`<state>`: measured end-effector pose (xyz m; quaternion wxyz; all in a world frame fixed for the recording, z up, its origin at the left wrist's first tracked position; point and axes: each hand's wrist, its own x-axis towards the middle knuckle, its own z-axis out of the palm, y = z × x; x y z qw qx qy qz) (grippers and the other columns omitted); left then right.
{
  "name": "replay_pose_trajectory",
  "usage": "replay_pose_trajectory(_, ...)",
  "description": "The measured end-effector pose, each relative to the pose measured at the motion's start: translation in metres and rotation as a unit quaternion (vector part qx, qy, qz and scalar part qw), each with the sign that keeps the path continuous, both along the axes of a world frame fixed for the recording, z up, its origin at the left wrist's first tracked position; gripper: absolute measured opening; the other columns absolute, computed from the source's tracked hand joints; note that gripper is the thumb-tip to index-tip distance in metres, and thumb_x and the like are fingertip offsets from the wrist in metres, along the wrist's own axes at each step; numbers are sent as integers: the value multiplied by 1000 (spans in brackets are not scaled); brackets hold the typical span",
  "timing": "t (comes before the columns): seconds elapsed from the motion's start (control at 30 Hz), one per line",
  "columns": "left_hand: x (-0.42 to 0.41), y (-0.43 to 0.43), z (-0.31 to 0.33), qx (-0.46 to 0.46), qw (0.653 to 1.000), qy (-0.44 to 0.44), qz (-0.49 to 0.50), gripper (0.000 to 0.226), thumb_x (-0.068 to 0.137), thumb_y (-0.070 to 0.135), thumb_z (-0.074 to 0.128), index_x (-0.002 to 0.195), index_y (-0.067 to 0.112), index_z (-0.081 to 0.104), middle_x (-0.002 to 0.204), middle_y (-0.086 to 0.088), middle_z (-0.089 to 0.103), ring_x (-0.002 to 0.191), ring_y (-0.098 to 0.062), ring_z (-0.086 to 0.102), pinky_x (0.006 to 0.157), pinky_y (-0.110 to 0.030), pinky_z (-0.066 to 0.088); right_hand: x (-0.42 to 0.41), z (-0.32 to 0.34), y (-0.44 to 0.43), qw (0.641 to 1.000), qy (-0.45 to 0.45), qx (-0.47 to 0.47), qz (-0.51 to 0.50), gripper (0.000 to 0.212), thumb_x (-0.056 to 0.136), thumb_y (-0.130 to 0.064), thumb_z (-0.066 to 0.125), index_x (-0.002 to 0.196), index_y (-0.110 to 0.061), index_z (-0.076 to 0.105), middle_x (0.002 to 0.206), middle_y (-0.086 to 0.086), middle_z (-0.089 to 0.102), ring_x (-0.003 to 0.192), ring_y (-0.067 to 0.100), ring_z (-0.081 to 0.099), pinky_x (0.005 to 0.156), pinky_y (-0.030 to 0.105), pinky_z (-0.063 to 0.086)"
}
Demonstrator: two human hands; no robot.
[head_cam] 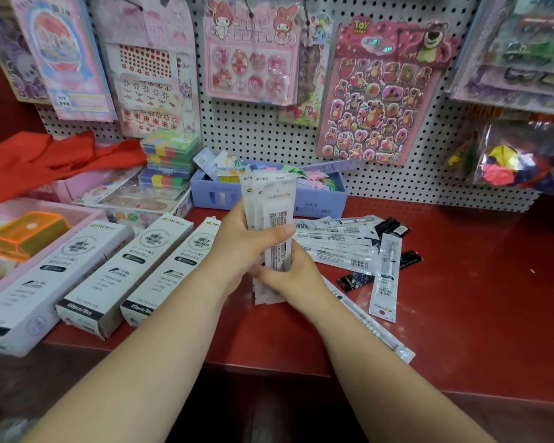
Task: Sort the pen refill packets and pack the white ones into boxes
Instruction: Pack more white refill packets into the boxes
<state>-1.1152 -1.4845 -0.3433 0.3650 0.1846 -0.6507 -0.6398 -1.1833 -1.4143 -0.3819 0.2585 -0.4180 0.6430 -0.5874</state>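
Both hands grip a stack of white plastic pen refill packets (269, 215) held upright above the red counter (461, 282), long axis vertical: left hand (243, 244) clamped mid-stack, right hand (288, 276) closed round its lower end, beside three white cardboard boxes (125, 270).

White refill packets (269, 203), black packets (394, 227), red counter (477, 282) — white dotted pegboard (269, 132), lilac box (320, 203)
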Motion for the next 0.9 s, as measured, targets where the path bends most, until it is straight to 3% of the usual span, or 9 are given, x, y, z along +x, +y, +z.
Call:
replay_pose_trajectory(0.17,-4,-1,-3,4,1000,-14,4,29,73,-4,65,79,24,60,65,12,68,62,-2,65,62,-22,54,-3,-3,0,1000,13,14,12,16,80,-8,65,82,-22,56,74,-11,59,70,0,56,63,8,45)
replay_pose_trajectory(0.37,-4,2,-4,0,999,-33,12,23,75,0,66,75,23,61,70,8,66,61,-2,63,61,-20,53,0,-4,0,998,36,22,41,24,81,-11,64,98,-22,52,81,-16,57,77,-6,54,64,2,42)
replay_pose_trajectory(0.43,0,1,-2,3,999,-28,37,20,77,3,65,71,22,61,63,9,66,58,-2,63,60,-20,53,0,-2,2,995,44,39,83,23,82,-16,63,98,-28,51,87,-18,58,81,-9,54,68,-1,42)
replay_pose_trajectory(0.53,13,-7,6,27,999,1,33,20,82,5,59,69,20,63,55,10,68,57,0,63,58,-18,53,3,9,5,988,0,56,147,20,87,-17,58,91,-36,52,90,-17,60,77,-10,58,73,5,45)
replay_pose_trajectory(0.63,31,-13,15,41,999,16,13,16,86,9,53,75,16,63,58,10,69,57,0,63,54,-17,54,7,21,1,979,-65,54,184,18,88,-12,54,88,-29,59,87,-8,65,75,-1,63,80,20,50)
replay_pose_trajectory(0.83,64,-25,24,29,999,-11,33,9,86,15,54,82,18,61,60,11,70,60,2,65,54,-15,52,30,34,-16,970,-48,53,234,21,86,-3,55,90,-23,59,88,-3,66,76,4,65,78,19,54)
replay_pose_trajectory(0.9,76,-30,27,23,998,-39,32,6,85,20,55,85,18,61,66,9,71,65,-1,66,61,-19,53,40,36,-22,969,-50,52,237,20,86,-2,55,91,-21,59,88,-1,66,73,4,65,75,18,55)
